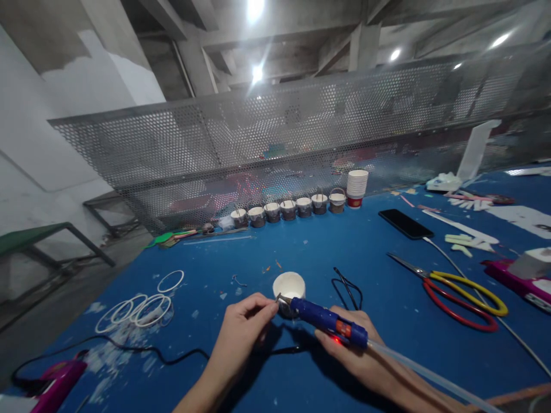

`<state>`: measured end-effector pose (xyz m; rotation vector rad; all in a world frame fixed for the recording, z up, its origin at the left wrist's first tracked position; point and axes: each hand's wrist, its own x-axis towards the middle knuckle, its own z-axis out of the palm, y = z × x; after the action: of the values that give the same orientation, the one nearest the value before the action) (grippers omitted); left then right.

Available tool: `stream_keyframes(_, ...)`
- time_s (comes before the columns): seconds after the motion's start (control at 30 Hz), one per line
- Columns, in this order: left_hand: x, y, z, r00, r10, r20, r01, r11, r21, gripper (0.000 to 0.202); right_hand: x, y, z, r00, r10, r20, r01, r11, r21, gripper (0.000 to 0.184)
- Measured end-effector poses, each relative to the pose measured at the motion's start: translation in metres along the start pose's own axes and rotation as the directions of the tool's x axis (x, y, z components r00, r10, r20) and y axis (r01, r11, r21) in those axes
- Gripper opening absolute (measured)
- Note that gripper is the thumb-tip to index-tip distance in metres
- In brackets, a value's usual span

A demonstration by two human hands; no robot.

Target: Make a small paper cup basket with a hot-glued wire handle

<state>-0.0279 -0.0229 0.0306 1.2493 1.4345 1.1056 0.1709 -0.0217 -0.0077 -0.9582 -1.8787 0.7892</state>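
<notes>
Blue tubular glue gun [329,322] sits lower centre in my right hand [359,344], fingers curled around it, as I see my left hand [247,321] pinching something indistinct [278,297] by a round, white-rimmed cup [289,281].

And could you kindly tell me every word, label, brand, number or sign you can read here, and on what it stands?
None can be read.
Blue glue gun: light patches around its orange part, too blurred.
Red paper cup: a mark, too small.
Right-hand magenta power strip: any markings too blurred.
</notes>
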Motion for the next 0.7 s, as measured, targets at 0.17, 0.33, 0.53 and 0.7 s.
stream_keyframes(0.17,0.0001,-0.0002,0.0003,1.000,-0.015,0.008,0.016,1.000,-0.014,0.031,0.0002,-0.0030,-0.0011,0.999,0.035,-0.007,-0.035,0.999,0.021,0.029)
stream_keyframes(0.33,0.0023,-0.0004,-0.0010,0.995,-0.065,0.081,0.067,0.998,-0.021,0.034,0.0017,-0.0088,-0.0036,0.996,0.090,-0.011,-0.089,0.995,0.034,0.029)
stream_keyframes(0.53,0.0018,0.0001,0.0016,0.993,-0.113,0.021,0.115,0.987,-0.112,0.033,0.0009,-0.0067,-0.0038,0.999,0.051,-0.017,-0.050,0.999,0.016,0.031)
stream_keyframes(0.7,0.0022,-0.0003,0.0032,0.991,-0.131,0.039,0.136,0.976,-0.169,0.034,0.0008,-0.0040,0.0002,1.000,-0.007,-0.028,0.007,1.000,-0.012,0.028)
